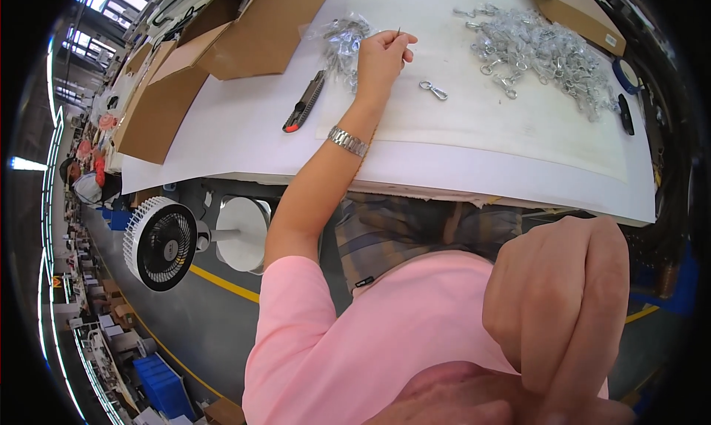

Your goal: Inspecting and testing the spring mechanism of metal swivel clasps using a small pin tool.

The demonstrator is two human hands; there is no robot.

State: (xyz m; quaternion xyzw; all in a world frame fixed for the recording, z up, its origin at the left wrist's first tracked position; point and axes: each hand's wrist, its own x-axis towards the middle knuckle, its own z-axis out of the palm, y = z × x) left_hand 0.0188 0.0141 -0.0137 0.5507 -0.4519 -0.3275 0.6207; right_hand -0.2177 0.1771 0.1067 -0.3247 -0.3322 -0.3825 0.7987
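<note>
My left hand [384, 60] is over the white tabletop, its fingers pinched together. A thin, dark, pointed thing [399, 34] sticks up from between them, too small to name. Just left of that hand lies a small heap of clear plastic bags [345, 41] with metal parts inside. A single silver snap hook [434, 90] lies bare on the table, right of my left wrist. My right hand [559, 299] is raised close to the camera with its fingers curled closed; anything in them is hidden. Several bagged snap hooks [544, 51] form a large pile at the far right.
A black utility knife [304, 103] lies left of my forearm, beside open cardboard boxes [259, 43]. Another carton [578, 14], a blue tape roll [626, 77] and a black tool [626, 115] sit at the right. A fan [164, 243] stands below the table's left edge.
</note>
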